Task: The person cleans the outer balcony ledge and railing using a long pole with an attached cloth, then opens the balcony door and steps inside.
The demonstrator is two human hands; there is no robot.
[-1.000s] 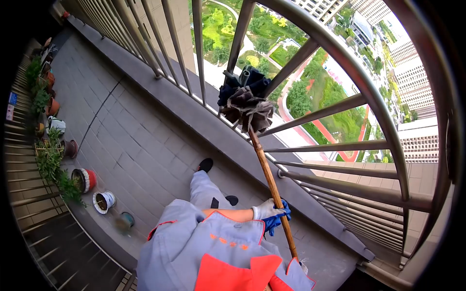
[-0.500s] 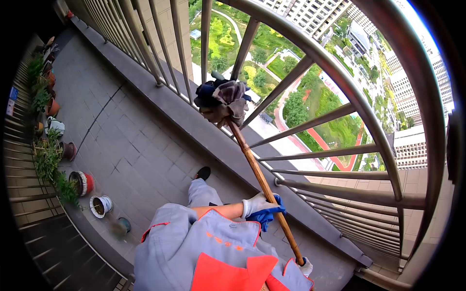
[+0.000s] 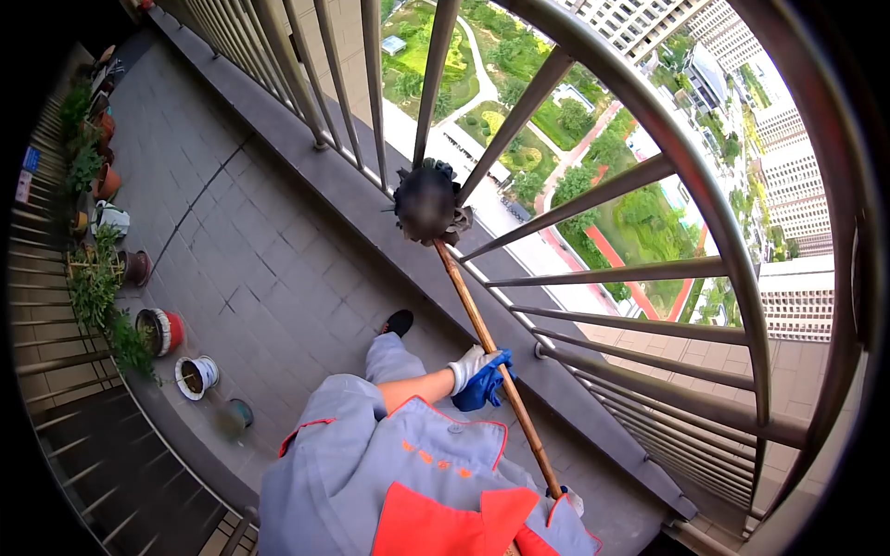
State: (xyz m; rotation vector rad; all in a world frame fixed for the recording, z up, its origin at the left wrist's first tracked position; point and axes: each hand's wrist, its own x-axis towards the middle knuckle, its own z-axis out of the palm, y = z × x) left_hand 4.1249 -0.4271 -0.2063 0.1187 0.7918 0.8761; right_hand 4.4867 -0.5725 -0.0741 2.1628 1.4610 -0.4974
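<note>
A rag mop (image 3: pixel 428 202) with a wooden pole is held aslant, its dark cloth head raised beside the railing bars. My left hand (image 3: pixel 475 371), in a white glove, is closed round the middle of the pole. Bright blue material shows at the fingers and hangs below; I cannot tell whether it is the glove's coating or a separate cloth. My right hand (image 3: pixel 573 501), also in a light glove, is at the lower part of the pole, mostly hidden behind my jacket collar; its fingers are hidden.
A curved metal railing (image 3: pixel 691 167) stands on a low ledge (image 3: pixel 352 222), with gardens and tall buildings far below. Potted plants, among them a red pot (image 3: pixel 167 332) and a white pot (image 3: pixel 197 376), line the opposite railing. Grey tiles (image 3: pixel 232 241) cover the floor.
The mop head has turned, now showing a dark rounded side, and shifted slightly lower against the bars. My left hand has moved left in view with the pole, still gripping it.
</note>
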